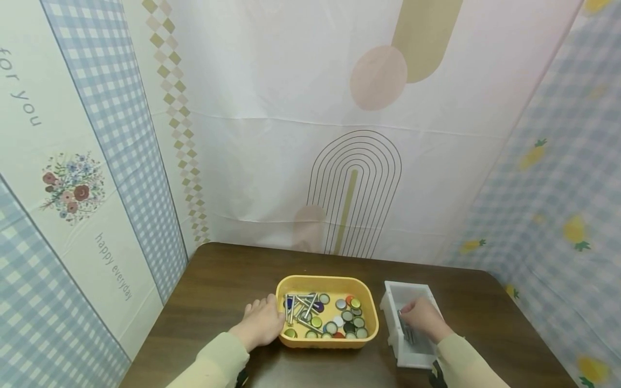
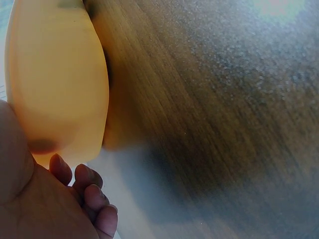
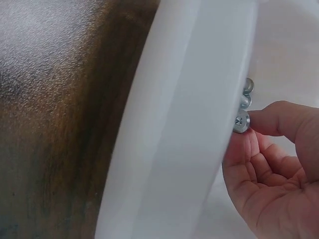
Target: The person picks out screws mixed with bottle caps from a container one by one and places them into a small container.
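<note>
A yellow bin stands on the table, holding long silver screws at its left side and many bottle caps toward the right. My left hand rests against the bin's left wall, its fingers loosely bent. To the right is a white plastic bin with several screws along its left wall. My right hand reaches into it; the thumb and fingers pinch a silver screw by its recessed head. Two more screw heads sit right beside that one in the right wrist view.
Both bins stand on a dark brown wooden table, a short gap between them. Behind it hangs a patterned white cloth, with checked cloth at the right side.
</note>
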`<state>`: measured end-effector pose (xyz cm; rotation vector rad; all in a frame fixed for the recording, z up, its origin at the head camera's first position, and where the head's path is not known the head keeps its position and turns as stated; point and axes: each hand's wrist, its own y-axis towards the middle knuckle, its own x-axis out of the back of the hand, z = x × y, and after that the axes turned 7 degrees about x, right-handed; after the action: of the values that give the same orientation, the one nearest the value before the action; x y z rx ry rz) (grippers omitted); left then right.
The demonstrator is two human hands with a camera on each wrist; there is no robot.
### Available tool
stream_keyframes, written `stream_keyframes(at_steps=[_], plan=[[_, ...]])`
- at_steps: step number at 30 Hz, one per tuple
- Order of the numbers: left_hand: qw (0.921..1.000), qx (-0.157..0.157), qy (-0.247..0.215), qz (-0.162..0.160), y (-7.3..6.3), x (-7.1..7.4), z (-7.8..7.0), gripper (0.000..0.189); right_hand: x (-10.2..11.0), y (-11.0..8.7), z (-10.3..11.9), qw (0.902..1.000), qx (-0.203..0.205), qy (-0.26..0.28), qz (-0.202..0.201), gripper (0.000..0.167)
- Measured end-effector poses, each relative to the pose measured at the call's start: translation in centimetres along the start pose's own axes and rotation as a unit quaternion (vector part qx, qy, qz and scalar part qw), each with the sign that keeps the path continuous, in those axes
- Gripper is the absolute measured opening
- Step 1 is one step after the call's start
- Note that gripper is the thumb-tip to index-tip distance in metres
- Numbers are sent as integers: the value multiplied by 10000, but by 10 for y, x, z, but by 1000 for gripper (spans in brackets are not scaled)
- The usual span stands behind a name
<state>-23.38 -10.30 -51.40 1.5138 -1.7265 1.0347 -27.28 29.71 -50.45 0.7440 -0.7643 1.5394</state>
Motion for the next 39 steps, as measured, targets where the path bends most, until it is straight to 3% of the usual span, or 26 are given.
stream_keyframes(at_steps=[4,12,23,33,39], plan=[[10000,-29,-9,-40,-1,-1,0,34,-3,1,-4,10000,-77,42,-14,16],[9999,-99,-52,6,-3,3,0,34,-3,-1,-2,9999,68,-137,-13,3],[9999,-119,-52,-29,-2,2,0,31,3,-3,2,9995,77,-306,-13,7],[10000,-46,12,-70,1,0,3,36,37,3,41,9989,82,384,-237,25],[9999,-117,-23,-78,0,-1,2,34,35,7,67,9957,22,912,-157,29]])
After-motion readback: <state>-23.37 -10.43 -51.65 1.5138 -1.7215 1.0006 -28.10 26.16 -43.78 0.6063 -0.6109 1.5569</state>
